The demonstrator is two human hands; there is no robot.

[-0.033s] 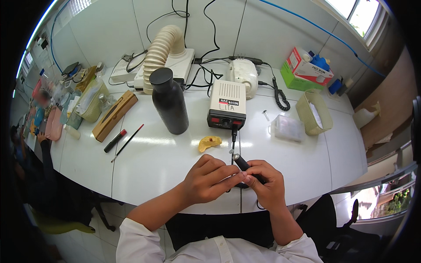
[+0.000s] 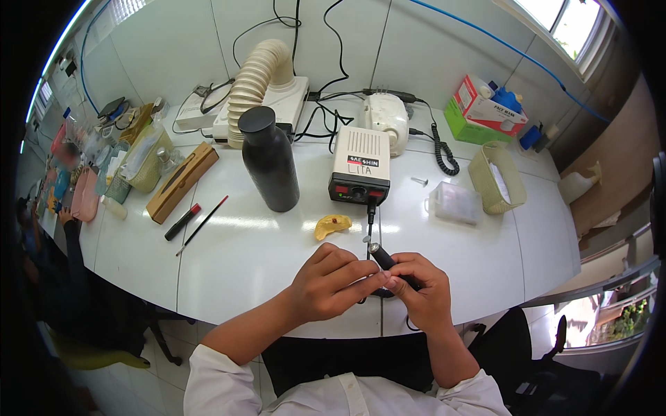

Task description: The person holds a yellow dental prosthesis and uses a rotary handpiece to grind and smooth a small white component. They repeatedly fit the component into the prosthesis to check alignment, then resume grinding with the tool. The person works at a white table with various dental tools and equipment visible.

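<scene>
My right hand (image 2: 423,288) is closed around a black handpiece (image 2: 386,258) with a metal collar. A small grey disc (image 2: 367,239) shows at its far end. My left hand (image 2: 326,284) has its fingers pinched, the tips meeting my right fingertips beside the handpiece; anything between them is too small to make out. Just beyond my hands lies a yellow, curved dental model piece (image 2: 333,226) with a dark red spot. Behind that stands a cream control box (image 2: 359,163) with a black front, and a cord runs from it towards my hands.
A dark bottle (image 2: 270,166) stands left of the control box. Further left lie a thin brush (image 2: 202,225), a black-and-red pen (image 2: 182,222) and a cardboard box (image 2: 182,184). To the right are a clear plastic box (image 2: 456,203), a small metal piece (image 2: 420,182) and a pale green basket (image 2: 497,177).
The small metal piece left of the clear plastic box has turned to lie more sideways. My hands and the handpiece look unmoved.
</scene>
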